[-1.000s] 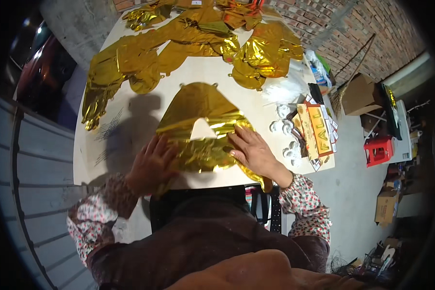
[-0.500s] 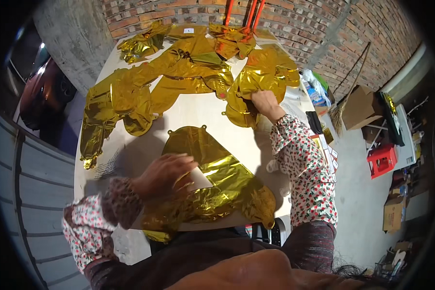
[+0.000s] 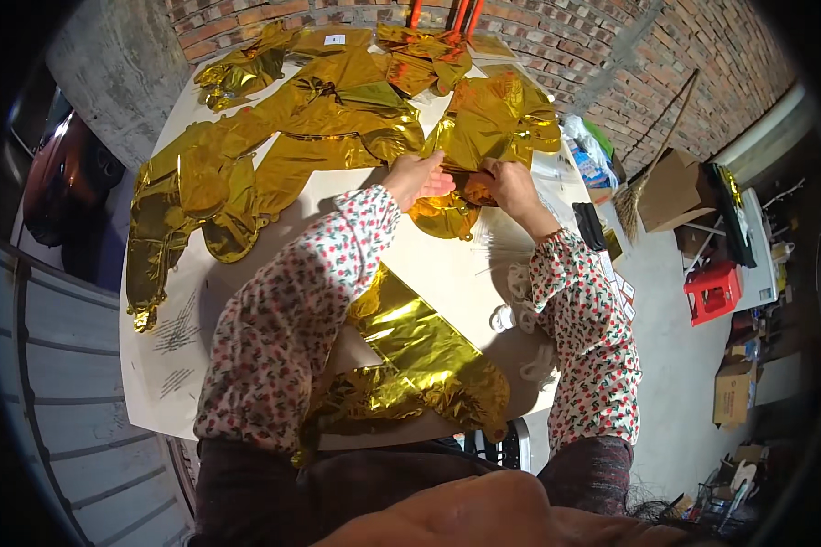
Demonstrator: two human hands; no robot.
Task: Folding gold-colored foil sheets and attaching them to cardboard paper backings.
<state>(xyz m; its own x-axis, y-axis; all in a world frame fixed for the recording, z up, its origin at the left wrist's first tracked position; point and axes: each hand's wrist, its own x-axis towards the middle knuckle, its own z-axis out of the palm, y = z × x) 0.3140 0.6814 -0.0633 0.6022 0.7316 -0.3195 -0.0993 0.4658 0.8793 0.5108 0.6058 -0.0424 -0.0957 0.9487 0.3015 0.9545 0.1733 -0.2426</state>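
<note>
Several flat, shiny gold foil balloons lie on the pale table. My right hand (image 3: pixel 513 190) pinches the near edge of the gold foil balloon (image 3: pixel 488 118) at the back right. Beside it, my left hand (image 3: pixel 420 179) reaches to the same balloon with its fingers stretched out; whether it touches the foil I cannot tell. Another gold foil balloon (image 3: pixel 424 333) lies near the table's front edge, partly covered by my left sleeve. More gold foil balloons (image 3: pixel 212 187) spread over the left and back of the table, overlapping each other.
White rolls (image 3: pixel 502 317) and loose pale strands lie by my right forearm. A black pouch (image 3: pixel 590 226) and plastic bags (image 3: pixel 586 150) are at the table's right edge. Beyond stand a broom (image 3: pixel 631 208), a cardboard box (image 3: pixel 673 193) and a red stool (image 3: pixel 713 294). A brick wall is behind.
My left hand has moved from the near balloon up and right, beside my right hand. My right hand stays at the back right balloon. The whole view has shifted slightly.
</note>
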